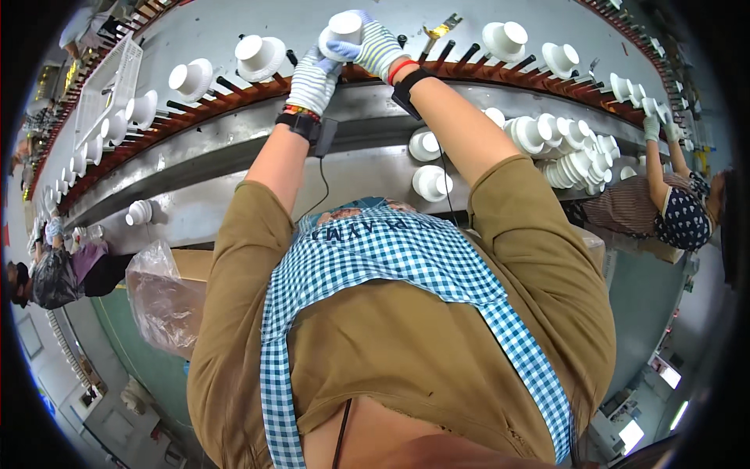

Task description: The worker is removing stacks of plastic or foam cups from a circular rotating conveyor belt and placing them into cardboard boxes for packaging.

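Cup [345, 28] is held over the near edge of the conveyor [234, 118], left hand [314, 84] fingers pinching its left rim, right hand [376, 48] fingers wrapping its right side, presumably for steadiness.

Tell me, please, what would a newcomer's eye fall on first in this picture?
Probably the blue-and-white checked apron filling the middle, over a brown shirt. Next, at top centre, is a white brimmed, hat-shaped piece, held by the striped-gloved right hand, with the left hand at its brim. Nested white pieces crowd the metal ledge to the right.
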The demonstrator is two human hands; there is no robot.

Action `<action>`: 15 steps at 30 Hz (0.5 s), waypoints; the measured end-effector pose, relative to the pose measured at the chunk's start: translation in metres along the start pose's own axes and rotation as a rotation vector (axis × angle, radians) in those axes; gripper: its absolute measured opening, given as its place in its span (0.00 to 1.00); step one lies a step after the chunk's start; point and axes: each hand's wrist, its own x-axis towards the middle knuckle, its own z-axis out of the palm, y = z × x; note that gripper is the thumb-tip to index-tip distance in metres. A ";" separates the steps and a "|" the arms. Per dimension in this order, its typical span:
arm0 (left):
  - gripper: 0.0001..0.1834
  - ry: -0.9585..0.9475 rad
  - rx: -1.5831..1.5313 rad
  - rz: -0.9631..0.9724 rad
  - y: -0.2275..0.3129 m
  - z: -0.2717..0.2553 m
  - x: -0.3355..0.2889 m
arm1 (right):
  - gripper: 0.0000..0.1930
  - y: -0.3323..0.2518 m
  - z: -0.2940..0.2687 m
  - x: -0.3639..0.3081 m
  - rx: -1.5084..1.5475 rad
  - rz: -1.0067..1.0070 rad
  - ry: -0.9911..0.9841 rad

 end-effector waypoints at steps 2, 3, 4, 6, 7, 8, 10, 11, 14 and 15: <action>0.26 -0.002 0.614 0.073 0.008 -0.020 -0.010 | 0.40 -0.010 -0.002 -0.019 -0.086 -0.179 0.005; 0.26 0.039 0.453 0.080 0.011 -0.031 -0.019 | 0.37 -0.016 -0.006 -0.041 -0.171 -0.230 0.005; 0.26 0.065 0.288 0.087 0.007 -0.037 -0.024 | 0.35 0.000 -0.008 -0.071 -0.304 -0.334 0.083; 0.24 0.221 0.150 0.056 -0.009 -0.046 -0.042 | 0.30 0.037 -0.018 -0.134 -0.475 -0.143 -0.221; 0.22 0.264 0.262 0.002 -0.012 -0.041 -0.054 | 0.28 0.036 -0.027 -0.155 -0.584 0.159 -0.566; 0.20 0.293 0.375 -0.062 -0.017 -0.030 -0.062 | 0.27 0.074 -0.027 -0.192 -0.798 0.035 -0.545; 0.15 0.111 0.463 -0.050 -0.029 -0.017 -0.078 | 0.27 0.091 -0.036 -0.214 -1.024 0.325 -0.714; 0.15 0.034 0.468 -0.087 -0.035 -0.007 -0.079 | 0.26 0.108 -0.036 -0.221 -1.066 0.478 -0.664; 0.14 -0.074 0.380 -0.031 -0.054 0.028 -0.061 | 0.27 0.191 -0.055 -0.253 -0.908 0.580 -0.609; 0.15 -0.079 0.421 0.041 -0.055 0.027 -0.052 | 0.24 0.181 -0.054 -0.247 -0.881 0.556 -0.587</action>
